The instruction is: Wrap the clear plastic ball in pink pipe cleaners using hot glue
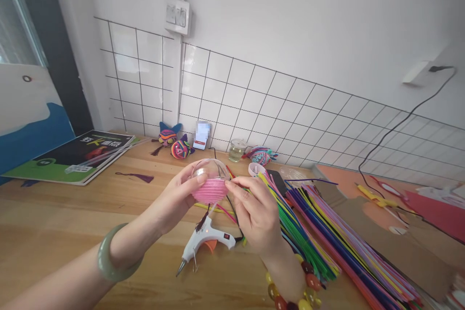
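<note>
A clear round ball [209,167] has pink pipe cleaner [209,191] wound in rows around its lower half. My left hand [178,196] holds the ball from the left, its thumb on the near side. On the right side, my right hand [256,208] pinches at the upper edge of the pink rows, thumb and index finger together. A dark tassel [202,220] hangs below the ball. Under it, a white glue gun [205,240] lies on the wooden table [65,232], its nozzle pointing to the lower left.
Bundles of colourful pipe cleaners [327,223] lie to the right. Finished wrapped balls [180,147], a phone [201,135] and a glass jar [237,150] stand by the wall. A book [83,152] is at left, a yellow tool [374,196] at right.
</note>
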Demonstrator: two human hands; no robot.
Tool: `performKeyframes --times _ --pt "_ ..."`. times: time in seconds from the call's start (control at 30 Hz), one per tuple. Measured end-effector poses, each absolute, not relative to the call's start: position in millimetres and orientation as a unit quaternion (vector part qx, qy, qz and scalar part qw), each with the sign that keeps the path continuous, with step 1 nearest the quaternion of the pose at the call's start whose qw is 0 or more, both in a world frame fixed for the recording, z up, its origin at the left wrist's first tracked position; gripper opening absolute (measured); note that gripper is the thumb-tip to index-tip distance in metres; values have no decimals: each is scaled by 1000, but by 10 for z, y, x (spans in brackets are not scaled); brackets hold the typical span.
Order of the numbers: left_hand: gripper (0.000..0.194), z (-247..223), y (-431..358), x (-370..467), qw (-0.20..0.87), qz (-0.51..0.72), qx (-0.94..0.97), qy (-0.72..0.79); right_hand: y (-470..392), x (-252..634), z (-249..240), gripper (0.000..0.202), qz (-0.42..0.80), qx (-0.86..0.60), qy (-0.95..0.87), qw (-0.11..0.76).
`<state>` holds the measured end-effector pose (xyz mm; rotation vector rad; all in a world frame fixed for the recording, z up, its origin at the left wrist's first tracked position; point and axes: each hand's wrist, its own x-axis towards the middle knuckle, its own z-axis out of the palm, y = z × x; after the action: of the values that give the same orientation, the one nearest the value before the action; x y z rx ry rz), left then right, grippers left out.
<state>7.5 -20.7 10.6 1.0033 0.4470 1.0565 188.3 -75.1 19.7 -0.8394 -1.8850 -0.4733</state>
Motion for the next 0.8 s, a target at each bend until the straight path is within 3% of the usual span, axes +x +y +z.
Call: performKeyframes --times 0.37,0.7,0.8 --pt "45 88 -195 58 731 468 460 189 -754 1911 181 44 -185 -342 -786 480" --pt "39 125 -243 81 761 461 424 172 -668 1939 142 34 -168 -342 -784 489" --pt "49 172 -272 85 781 431 434 123 -624 1974 103 33 -150 -350 -776 503"
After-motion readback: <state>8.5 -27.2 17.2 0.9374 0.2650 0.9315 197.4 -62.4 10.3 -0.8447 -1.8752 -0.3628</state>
